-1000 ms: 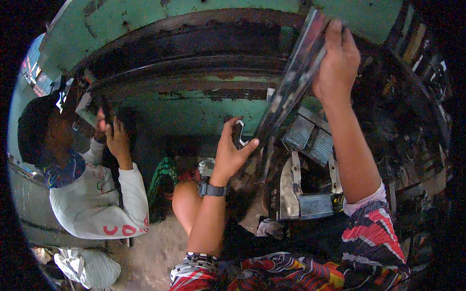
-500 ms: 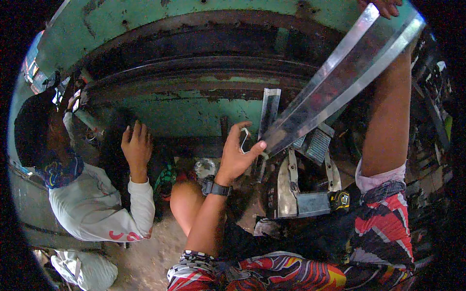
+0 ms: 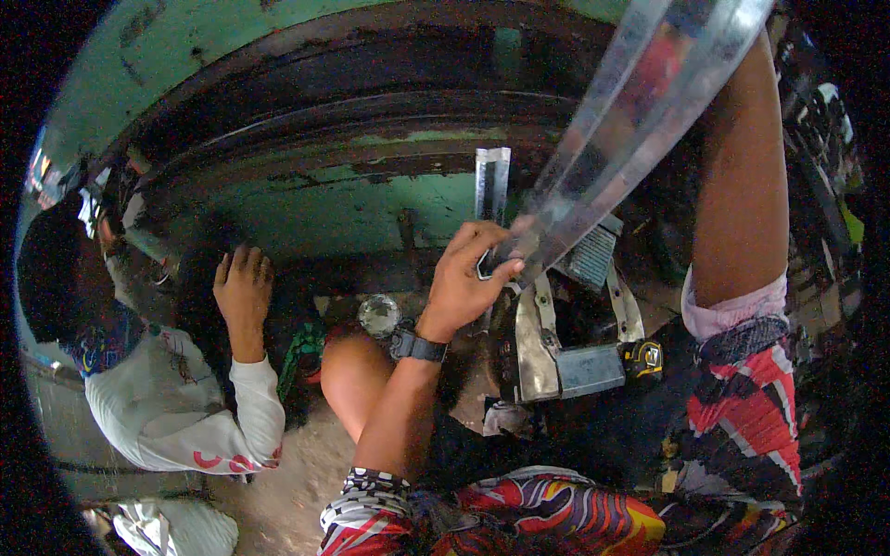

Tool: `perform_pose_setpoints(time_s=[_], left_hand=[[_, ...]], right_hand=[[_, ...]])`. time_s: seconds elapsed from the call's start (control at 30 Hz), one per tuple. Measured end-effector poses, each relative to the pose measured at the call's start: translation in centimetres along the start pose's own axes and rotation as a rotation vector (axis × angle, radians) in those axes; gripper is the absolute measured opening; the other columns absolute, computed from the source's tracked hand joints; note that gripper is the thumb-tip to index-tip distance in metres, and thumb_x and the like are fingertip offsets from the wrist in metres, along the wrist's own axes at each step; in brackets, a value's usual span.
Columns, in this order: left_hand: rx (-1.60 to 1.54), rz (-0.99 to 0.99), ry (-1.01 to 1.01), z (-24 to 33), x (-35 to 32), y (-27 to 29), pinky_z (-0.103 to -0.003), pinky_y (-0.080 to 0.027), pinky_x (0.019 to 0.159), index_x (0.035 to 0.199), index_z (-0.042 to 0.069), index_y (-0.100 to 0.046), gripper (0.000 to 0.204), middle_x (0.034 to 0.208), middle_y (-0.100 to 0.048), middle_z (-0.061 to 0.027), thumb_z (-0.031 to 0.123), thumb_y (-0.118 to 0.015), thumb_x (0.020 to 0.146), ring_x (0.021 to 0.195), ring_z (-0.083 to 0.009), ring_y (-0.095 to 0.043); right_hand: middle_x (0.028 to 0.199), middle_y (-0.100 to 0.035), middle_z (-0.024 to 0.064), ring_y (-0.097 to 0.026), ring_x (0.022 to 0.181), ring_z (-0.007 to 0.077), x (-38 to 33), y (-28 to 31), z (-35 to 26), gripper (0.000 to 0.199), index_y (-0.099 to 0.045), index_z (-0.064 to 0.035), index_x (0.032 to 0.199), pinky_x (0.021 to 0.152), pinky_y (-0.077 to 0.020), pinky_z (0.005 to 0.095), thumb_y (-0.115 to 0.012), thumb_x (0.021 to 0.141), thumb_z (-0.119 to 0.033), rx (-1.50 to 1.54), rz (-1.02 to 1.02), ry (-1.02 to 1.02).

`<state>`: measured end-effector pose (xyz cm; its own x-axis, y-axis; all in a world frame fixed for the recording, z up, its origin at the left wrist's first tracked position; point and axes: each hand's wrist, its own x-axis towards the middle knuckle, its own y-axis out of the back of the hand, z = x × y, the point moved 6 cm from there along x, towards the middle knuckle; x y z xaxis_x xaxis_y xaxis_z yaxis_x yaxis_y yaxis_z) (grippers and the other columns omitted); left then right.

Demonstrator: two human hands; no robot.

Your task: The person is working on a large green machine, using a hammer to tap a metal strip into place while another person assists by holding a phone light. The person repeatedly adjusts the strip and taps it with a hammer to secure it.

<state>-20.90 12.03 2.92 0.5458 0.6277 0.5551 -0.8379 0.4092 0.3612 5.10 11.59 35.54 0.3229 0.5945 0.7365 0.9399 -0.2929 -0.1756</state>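
Note:
A long, shiny sheet-metal channel (image 3: pixel 612 185) slants from the middle up past the top right edge. My left hand (image 3: pixel 471 278), with a black watch on its wrist, closes around the channel's lower end, thumb on the near side and fingers curled over. My right forearm (image 3: pixel 742 176) stretches up along the channel's right side. Its hand lies hidden behind the channel or beyond the frame. A shorter bent metal strip (image 3: pixel 491 181) stands upright just behind my left hand, against the green machine (image 3: pixel 362 222).
Below the channel lie a curved metal bracket piece (image 3: pixel 536 357), a ribbed grey block (image 3: pixel 591 255) and a yellow-black tape measure (image 3: pixel 642 358). At left, a co-worker in a white sleeve (image 3: pixel 255 408) holds a hand (image 3: pixel 243 292) near the machine. A white sack (image 3: pixel 181 530) sits lower left.
The channel has shifted up and steepened, its top end leaving the frame along with my right hand. My left fingers, spread before, have closed on its lower end.

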Motion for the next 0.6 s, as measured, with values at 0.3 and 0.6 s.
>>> perform_pose_setpoints(time_s=[0.3, 0.6], left_hand=[[0.016, 0.148, -0.034, 0.9, -1.7, -0.1, -0.040, -0.050, 0.097, 0.115, -0.003, -0.065, 0.037, 0.120, -0.065, -0.0192, 0.020, -0.076, 0.089, 0.111, -0.0365, -0.064], [0.034, 0.245, -0.011, 0.1, -2.3, 0.6, -0.040, -0.049, 0.099, 0.116, -0.004, -0.065, 0.035, 0.123, -0.065, -0.0209, 0.020, -0.073, 0.092, 0.114, -0.0372, -0.064]], right_hand=[[0.100, -0.063, 0.0118, -0.061, 0.087, 0.0218, -2.3, -1.3, -0.8, 0.035, -0.060, -0.0025, 0.121, 0.080, -0.0508, 0.0347, -0.055, 0.103, -0.032, 0.006, 0.030, 0.014], [0.109, -0.066, 0.0141, -0.064, 0.098, 0.0238, -6.5, -2.2, -0.3, 0.034, -0.061, -0.0036, 0.124, 0.091, -0.0518, 0.0357, -0.056, 0.103, -0.031, -0.074, 0.175, 0.108]])
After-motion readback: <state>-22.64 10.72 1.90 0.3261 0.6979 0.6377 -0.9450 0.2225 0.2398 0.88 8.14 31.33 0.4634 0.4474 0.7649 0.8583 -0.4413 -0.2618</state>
